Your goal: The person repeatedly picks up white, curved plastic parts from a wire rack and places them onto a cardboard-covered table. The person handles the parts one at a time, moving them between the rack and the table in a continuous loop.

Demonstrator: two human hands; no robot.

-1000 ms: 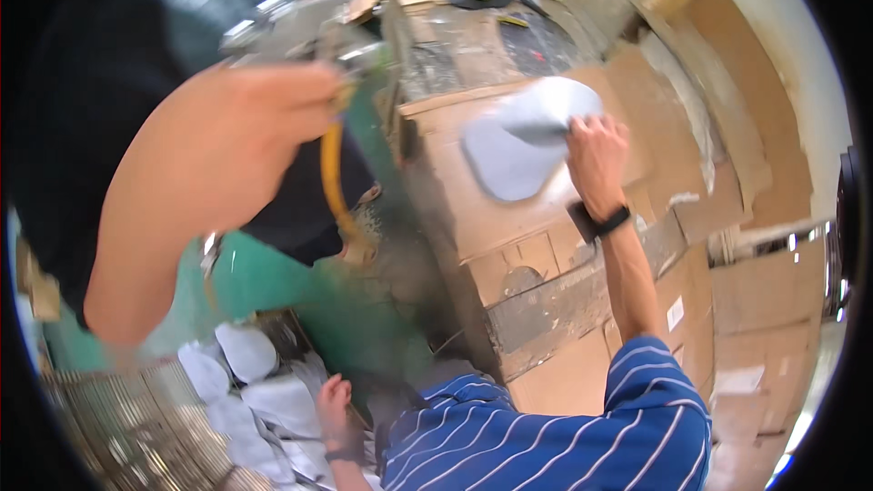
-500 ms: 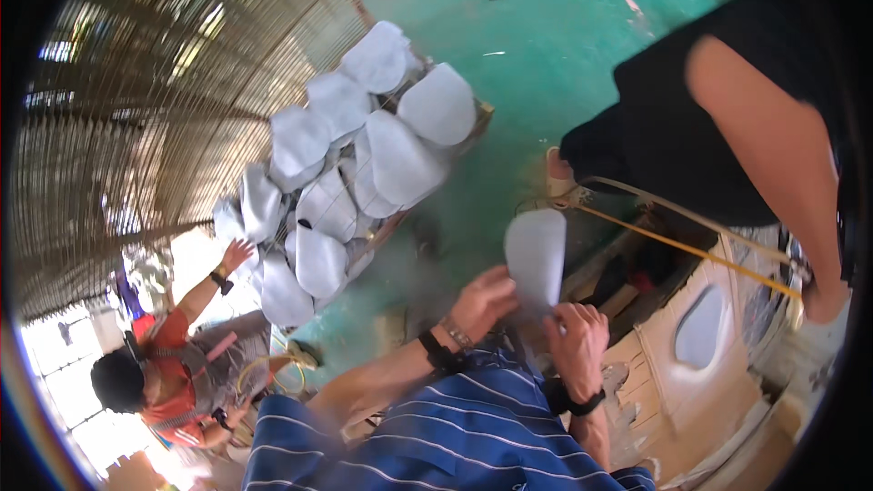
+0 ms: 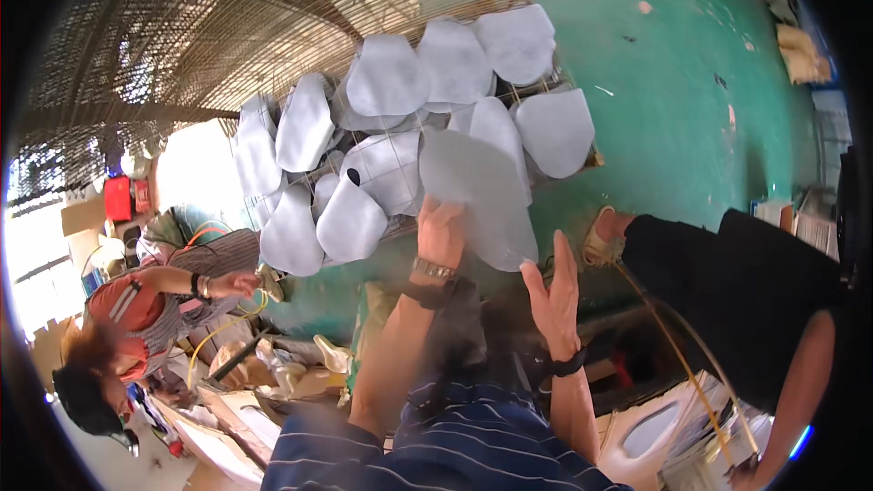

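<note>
A grey, teardrop-shaped pad (image 3: pixel 482 186), slightly blurred, is in front of me with its narrow end toward me. My left hand (image 3: pixel 441 235) is closed on its left edge, with the fingers partly hidden. Just off the pad's narrow end, my right hand (image 3: pixel 555 300) is open, thumb and fingers apart. Beyond lies a wire-grid rack (image 3: pixel 391 147) covered with several similar pads, among them a rounded one (image 3: pixel 389 75) at the back and one with a dark spot (image 3: pixel 351 221) nearer me.
A person in a red top (image 3: pixel 127 309) stands at the left, one arm reaching toward the rack. Another, in dark clothes (image 3: pixel 727 282), is at the right beside a yellow-orange strip (image 3: pixel 677 345). A grey pad (image 3: pixel 650 427) rests on cardboard at lower right. Green floor (image 3: pixel 664 118) stretches beyond.
The view has swung left, toward the rack. The pad has moved over the rack's near side in my left hand; my right hand has come off it and opened. The person in red has lowered an arm.
</note>
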